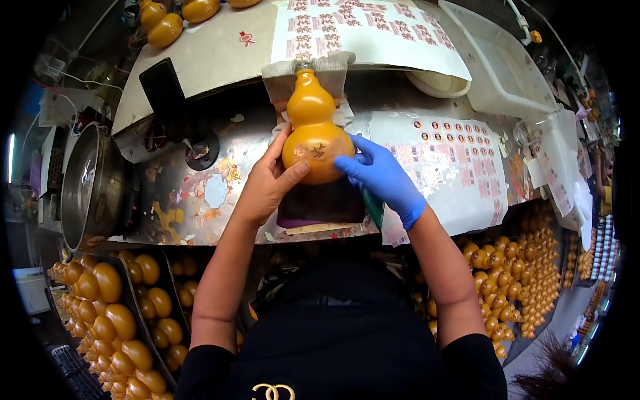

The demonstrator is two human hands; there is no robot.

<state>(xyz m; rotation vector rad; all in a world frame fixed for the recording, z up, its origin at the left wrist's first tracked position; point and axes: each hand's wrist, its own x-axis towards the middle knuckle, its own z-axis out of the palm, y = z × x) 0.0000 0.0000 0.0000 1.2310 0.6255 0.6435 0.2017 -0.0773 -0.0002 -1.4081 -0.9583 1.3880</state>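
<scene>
A glossy amber gourd-shaped bottle (311, 107) lies before me, its narrow neck pointing away. On its lower bulb is a dark written mark inside a duller patch. My bare left hand (270, 177) grips the bulb's left side, thumb across the front. Against the right side presses my right hand (385, 175) in a blue glove, its fingers and thumb closed around the bulb. Behind the neck is a pale cloth-covered rest (275, 81). Under the bottle sits a dark block or pad (320, 208). A green thing (373, 210), partly hidden, shows beneath my right wrist.
Sheets with red transfers (460, 167) cover the right of the stained metal bench, with another printed sheet (367, 33) behind. A metal pan (83, 187) and a phone on a stand (162, 90) stand left. White tub (500, 67) far right; racked gourds (107, 327) flank me.
</scene>
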